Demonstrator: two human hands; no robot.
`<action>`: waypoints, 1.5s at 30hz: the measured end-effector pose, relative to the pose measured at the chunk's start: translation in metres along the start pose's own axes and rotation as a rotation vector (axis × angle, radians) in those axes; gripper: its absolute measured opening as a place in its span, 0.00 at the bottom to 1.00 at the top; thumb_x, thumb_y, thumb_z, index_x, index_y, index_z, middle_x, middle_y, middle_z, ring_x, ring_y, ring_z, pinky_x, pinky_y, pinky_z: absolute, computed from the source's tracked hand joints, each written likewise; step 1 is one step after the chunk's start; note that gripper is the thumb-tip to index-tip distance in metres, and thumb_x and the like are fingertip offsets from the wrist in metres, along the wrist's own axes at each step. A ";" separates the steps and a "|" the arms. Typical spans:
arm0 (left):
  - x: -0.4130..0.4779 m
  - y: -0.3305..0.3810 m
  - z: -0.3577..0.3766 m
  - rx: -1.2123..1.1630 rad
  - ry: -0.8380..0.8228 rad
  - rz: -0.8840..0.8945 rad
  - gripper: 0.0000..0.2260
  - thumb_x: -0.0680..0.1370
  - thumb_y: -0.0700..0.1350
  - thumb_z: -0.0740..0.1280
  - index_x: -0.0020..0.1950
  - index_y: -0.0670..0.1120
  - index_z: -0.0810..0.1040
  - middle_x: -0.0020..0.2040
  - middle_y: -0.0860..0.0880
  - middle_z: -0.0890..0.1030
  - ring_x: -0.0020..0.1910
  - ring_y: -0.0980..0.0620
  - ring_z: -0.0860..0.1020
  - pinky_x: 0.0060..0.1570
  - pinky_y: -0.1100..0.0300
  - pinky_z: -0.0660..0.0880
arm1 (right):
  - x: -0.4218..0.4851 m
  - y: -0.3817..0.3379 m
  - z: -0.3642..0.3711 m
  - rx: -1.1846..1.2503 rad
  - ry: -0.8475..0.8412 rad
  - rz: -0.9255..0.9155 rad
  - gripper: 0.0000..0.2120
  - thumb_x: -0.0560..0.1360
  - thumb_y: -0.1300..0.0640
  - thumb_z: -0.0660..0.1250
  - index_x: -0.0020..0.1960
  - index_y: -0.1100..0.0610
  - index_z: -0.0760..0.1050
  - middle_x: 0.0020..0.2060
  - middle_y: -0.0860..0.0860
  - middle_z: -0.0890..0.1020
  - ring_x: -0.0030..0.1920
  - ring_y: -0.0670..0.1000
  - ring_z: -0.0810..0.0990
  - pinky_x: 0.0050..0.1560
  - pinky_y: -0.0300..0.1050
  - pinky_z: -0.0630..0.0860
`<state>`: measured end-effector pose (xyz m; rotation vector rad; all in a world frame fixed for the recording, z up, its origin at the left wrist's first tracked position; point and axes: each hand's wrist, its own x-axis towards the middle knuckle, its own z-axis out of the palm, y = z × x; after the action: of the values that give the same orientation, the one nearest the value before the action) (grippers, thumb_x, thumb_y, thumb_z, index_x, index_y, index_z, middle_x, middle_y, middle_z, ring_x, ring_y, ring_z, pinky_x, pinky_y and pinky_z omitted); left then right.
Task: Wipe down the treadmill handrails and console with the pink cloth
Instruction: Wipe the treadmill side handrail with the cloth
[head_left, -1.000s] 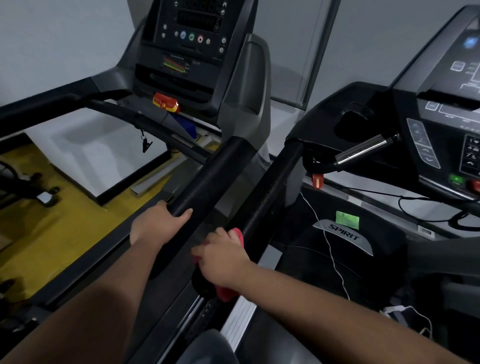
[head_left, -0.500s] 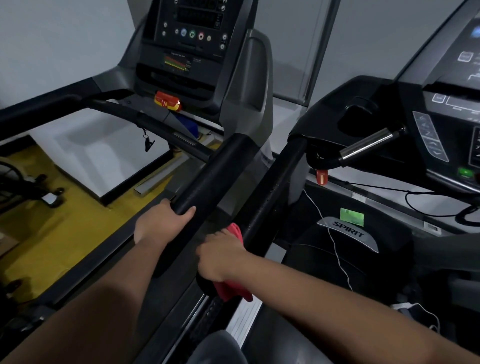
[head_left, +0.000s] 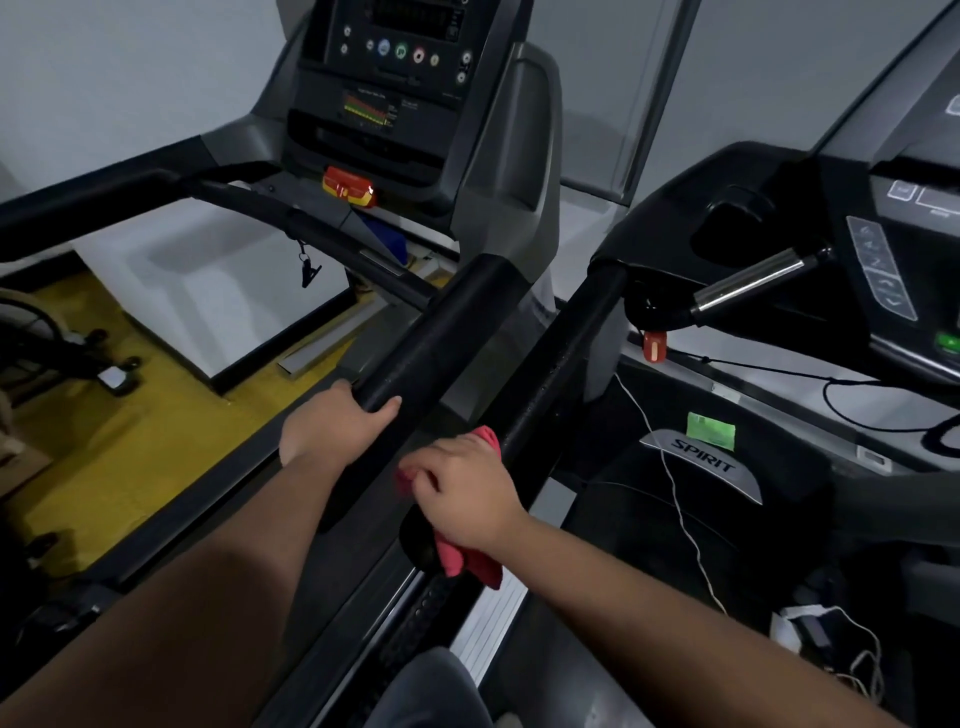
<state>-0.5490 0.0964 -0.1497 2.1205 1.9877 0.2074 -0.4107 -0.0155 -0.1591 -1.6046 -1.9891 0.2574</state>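
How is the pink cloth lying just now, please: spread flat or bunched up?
Bunched up: the right hand grips the pink cloth against the handrail, crumpled ends poking out.

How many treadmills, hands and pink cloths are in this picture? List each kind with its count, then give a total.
Treadmills: 2, the left treadmill and the right treadmill
Hands: 2, the left hand gripping a handrail, the right hand holding the pink cloth
Pink cloths: 1
Total: 5
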 end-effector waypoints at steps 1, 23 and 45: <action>-0.001 -0.001 0.000 0.002 -0.002 -0.005 0.33 0.71 0.72 0.56 0.58 0.46 0.73 0.41 0.49 0.79 0.37 0.49 0.78 0.38 0.55 0.78 | -0.007 0.005 0.000 0.051 0.067 -0.020 0.17 0.71 0.53 0.54 0.45 0.53 0.81 0.39 0.49 0.83 0.44 0.51 0.79 0.54 0.43 0.66; -0.002 0.000 0.001 -0.010 -0.009 -0.006 0.34 0.72 0.71 0.56 0.64 0.44 0.71 0.40 0.49 0.78 0.36 0.50 0.78 0.37 0.54 0.79 | -0.036 0.030 0.022 1.415 0.242 1.237 0.10 0.77 0.62 0.54 0.47 0.62 0.73 0.41 0.61 0.80 0.42 0.58 0.80 0.42 0.46 0.77; 0.001 0.000 0.003 0.034 0.002 0.001 0.34 0.73 0.70 0.56 0.67 0.46 0.68 0.38 0.51 0.78 0.34 0.51 0.77 0.33 0.57 0.78 | -0.008 0.056 0.014 1.751 0.041 1.363 0.20 0.74 0.47 0.55 0.46 0.61 0.78 0.42 0.60 0.80 0.43 0.59 0.78 0.51 0.50 0.75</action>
<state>-0.5481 0.0973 -0.1526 2.1428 2.0050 0.1772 -0.3704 -0.0055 -0.2003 -1.1493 0.1727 1.7182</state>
